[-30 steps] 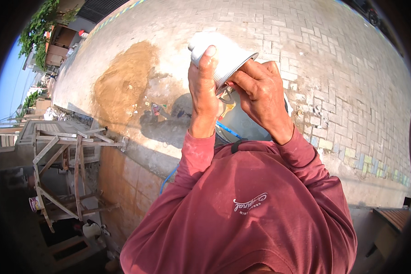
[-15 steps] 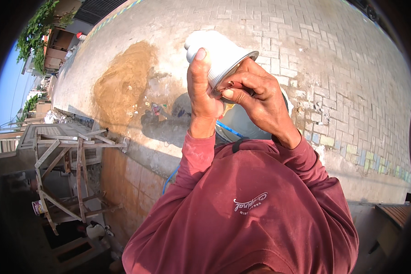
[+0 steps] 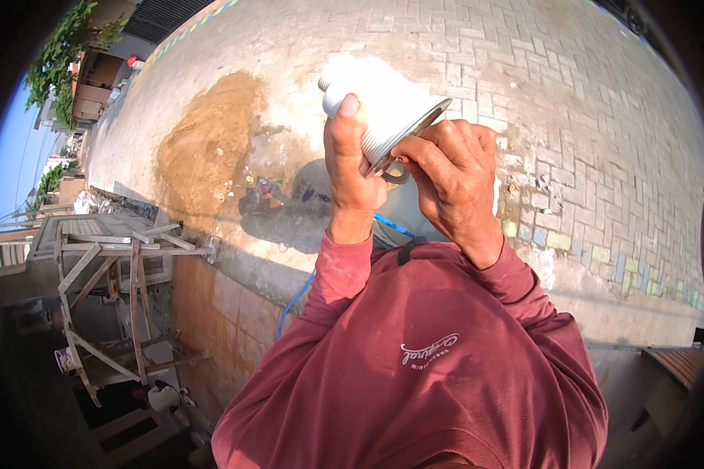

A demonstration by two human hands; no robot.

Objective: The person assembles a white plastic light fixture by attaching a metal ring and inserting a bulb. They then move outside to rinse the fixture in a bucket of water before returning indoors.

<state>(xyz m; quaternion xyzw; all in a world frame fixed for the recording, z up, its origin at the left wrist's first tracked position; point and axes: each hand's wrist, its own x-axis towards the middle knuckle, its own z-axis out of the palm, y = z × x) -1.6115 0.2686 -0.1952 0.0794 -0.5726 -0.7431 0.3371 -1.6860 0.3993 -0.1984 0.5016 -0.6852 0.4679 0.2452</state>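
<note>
My left hand [image 3: 352, 164] is closed round a white, bell-shaped housing [image 3: 379, 98] with a ribbed body and a threaded narrow end, like the body of a large bulb. The narrow end points up and left; the wide, grey-rimmed mouth faces down and right. At that mouth, the fingers of my right hand [image 3: 454, 176] are curled and pinched together. Whatever they hold is too small and hidden to make out. A dark curved ring [image 3: 396, 173] shows just under the rim, between the two hands.
Below my hands is a pale grey rounded container [image 3: 426, 223], partly hidden, with a blue strip [image 3: 393, 226] beside it. A sand pile [image 3: 211, 148] lies on the paving [image 3: 547, 102]. Wooden trestles [image 3: 137, 305] stand at left; a blue hose [image 3: 293, 305] runs beside my left arm.
The right hand has drawn slightly right and turned, its knuckles now higher and its fingertips at the rim. The housing has shifted slightly right, and the dark ring has come into sight.
</note>
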